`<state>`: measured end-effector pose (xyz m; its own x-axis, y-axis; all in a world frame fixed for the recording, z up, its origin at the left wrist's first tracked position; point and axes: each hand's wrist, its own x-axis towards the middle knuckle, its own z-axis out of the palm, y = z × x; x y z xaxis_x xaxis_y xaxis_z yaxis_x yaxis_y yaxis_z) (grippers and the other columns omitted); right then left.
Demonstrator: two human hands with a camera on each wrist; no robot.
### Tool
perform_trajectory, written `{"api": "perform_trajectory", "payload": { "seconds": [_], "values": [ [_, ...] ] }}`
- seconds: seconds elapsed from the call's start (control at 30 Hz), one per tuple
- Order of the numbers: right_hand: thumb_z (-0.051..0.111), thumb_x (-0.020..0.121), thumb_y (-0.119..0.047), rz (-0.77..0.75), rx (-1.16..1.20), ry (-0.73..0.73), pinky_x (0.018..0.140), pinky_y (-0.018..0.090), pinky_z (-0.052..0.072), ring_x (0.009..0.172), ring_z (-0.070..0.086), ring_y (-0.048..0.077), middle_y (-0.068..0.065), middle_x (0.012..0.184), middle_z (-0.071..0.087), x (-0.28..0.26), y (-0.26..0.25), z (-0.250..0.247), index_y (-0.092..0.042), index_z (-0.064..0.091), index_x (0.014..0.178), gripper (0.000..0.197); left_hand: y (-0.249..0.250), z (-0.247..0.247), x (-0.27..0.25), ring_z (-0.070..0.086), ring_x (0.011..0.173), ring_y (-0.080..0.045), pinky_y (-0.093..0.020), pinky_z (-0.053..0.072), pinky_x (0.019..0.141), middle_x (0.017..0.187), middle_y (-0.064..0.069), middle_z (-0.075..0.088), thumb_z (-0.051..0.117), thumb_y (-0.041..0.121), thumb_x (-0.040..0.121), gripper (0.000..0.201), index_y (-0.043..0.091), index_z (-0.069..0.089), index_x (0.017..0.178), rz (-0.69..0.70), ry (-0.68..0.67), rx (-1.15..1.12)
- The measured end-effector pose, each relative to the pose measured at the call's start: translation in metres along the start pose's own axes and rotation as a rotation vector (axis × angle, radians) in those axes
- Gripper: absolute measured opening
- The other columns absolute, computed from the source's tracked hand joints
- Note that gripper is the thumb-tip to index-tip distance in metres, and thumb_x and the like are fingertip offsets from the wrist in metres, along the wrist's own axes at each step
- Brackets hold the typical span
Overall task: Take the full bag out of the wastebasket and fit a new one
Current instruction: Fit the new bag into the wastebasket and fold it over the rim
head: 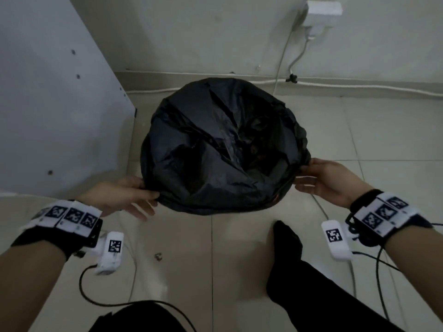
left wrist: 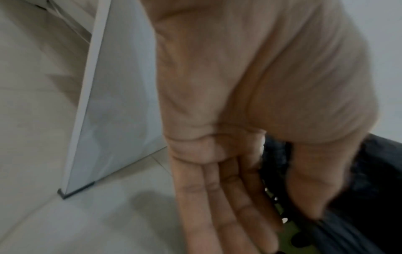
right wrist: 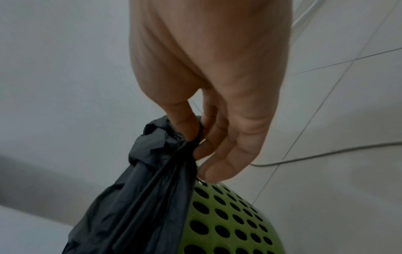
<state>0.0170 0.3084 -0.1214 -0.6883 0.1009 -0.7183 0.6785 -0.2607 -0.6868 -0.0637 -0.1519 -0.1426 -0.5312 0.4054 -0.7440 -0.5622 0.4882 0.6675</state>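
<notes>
Now the black bag [head: 223, 149] is seen draped over the green perforated basket [right wrist: 230, 221], which stands on the tiled floor [head: 359, 130] near the far wall. At the bag's right edge, a gathered fold is pinched by the right hand [head: 328, 180] between thumb and fingers. At its left edge, the film is pinched by the left hand [head: 122, 195] under the thumb, the other fingers [left wrist: 217, 206] being held straight.

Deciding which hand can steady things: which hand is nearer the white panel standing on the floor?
Left. The left hand pinches the black bag on the side facing the white panel; the right hand pinches the bag's opposite edge, beyond the wastebasket.
</notes>
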Motion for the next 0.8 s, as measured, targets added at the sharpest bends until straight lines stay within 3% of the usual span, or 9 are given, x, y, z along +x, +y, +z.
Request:
{"api": "perform_trajectory", "payload": {
  "seconds": [0.1,0.17,0.27,0.33,0.4,0.53,0.63,0.7,0.8],
  "values": [
    [0.046,0.091,0.004,-0.051,0.237,0.005,0.069,0.035,0.062,0.076,0.074,0.022,0.007,0.088,0.075,-0.001,0.005,0.002,-0.012,0.063,0.098,0.025,-0.013,0.003,0.009,0.074,0.078,-0.031,-0.05,0.061,0.081,0.084,-0.02,0.074,0.1,0.038,0.027,0.079,-0.001,0.07,0.089,0.071,0.069,-0.207],
    [0.068,0.07,0.0,-0.098,0.458,0.006,0.073,0.04,0.063,0.086,0.075,0.025,0.01,0.099,0.076,0.0,0.012,0.009,-0.011,0.072,0.1,0.032,-0.016,0.008,0.009,0.073,0.098,-0.035,-0.05,0.057,0.091,0.107,-0.024,0.073,0.097,0.026,0.043,0.056,0.003,0.075,0.089,0.172,0.044,-0.411],
    [0.083,0.045,0.001,-0.048,0.709,-0.002,0.078,0.047,0.061,0.094,0.074,0.031,0.018,0.11,0.074,0.004,0.031,0.031,-0.002,0.072,0.111,0.067,-0.021,0.019,0.013,0.059,0.122,-0.042,-0.055,0.05,0.101,0.132,-0.024,0.062,0.068,0.008,0.078,0.053,-0.002,0.06,0.129,0.186,0.047,-0.594],
    [0.07,0.069,-0.006,-0.008,0.684,0.057,0.071,0.042,0.062,0.092,0.075,0.03,0.018,0.106,0.075,0.006,0.043,0.05,-0.003,0.076,0.105,0.037,-0.021,0.028,0.017,0.057,0.123,-0.043,-0.06,0.043,0.105,0.12,-0.015,0.07,0.042,-0.003,0.089,0.053,0.001,0.05,0.141,0.118,0.147,-0.548],
    [0.056,0.089,-0.031,-0.02,0.659,0.068,0.093,0.044,0.056,0.114,0.067,0.032,0.015,0.125,0.069,0.013,0.055,0.055,-0.01,0.069,0.125,0.043,-0.016,0.032,0.02,0.06,0.114,-0.041,-0.061,0.043,0.102,0.114,-0.016,0.069,0.035,0.001,0.088,0.051,0.0,0.052,0.136,0.061,0.247,-0.584],
    [0.056,0.093,-0.024,-0.098,0.771,0.087,0.105,0.046,0.047,0.125,0.06,0.032,0.015,0.136,0.063,0.02,0.047,0.044,-0.011,0.06,0.135,0.044,-0.013,0.028,0.02,0.069,0.103,-0.025,-0.047,0.059,0.083,0.12,-0.009,0.07,0.056,0.025,0.078,0.036,0.014,0.068,0.109,0.197,0.306,-0.893],
    [0.06,0.087,-0.018,-0.077,0.7,0.072,0.115,0.045,0.037,0.133,0.053,0.031,0.015,0.141,0.058,0.033,0.043,0.035,-0.008,0.052,0.143,0.057,-0.009,0.029,0.027,0.073,0.099,-0.021,-0.035,0.062,0.079,0.114,-0.008,0.075,0.068,0.017,0.073,0.032,0.009,0.075,0.104,0.197,0.328,-0.998],
    [0.068,0.083,-0.021,-0.04,0.322,0.125,0.109,0.042,0.044,0.124,0.059,0.025,0.013,0.134,0.063,0.03,0.043,0.042,-0.005,0.057,0.135,0.056,-0.009,0.034,0.036,0.07,0.101,-0.025,-0.04,0.061,0.083,0.116,-0.011,0.072,0.057,0.01,0.09,0.025,0.007,0.071,0.11,0.078,0.395,-0.822],
    [0.045,0.101,-0.01,0.029,0.049,0.292,0.097,0.047,0.051,0.094,0.064,0.03,0.02,0.122,0.063,0.037,0.036,0.033,-0.001,0.059,0.124,0.028,-0.008,0.035,0.039,0.059,0.103,-0.027,-0.041,0.049,0.092,0.12,-0.014,0.064,0.048,0.009,0.097,0.032,0.008,0.055,0.128,-0.016,0.708,-0.344]
  ]
}}
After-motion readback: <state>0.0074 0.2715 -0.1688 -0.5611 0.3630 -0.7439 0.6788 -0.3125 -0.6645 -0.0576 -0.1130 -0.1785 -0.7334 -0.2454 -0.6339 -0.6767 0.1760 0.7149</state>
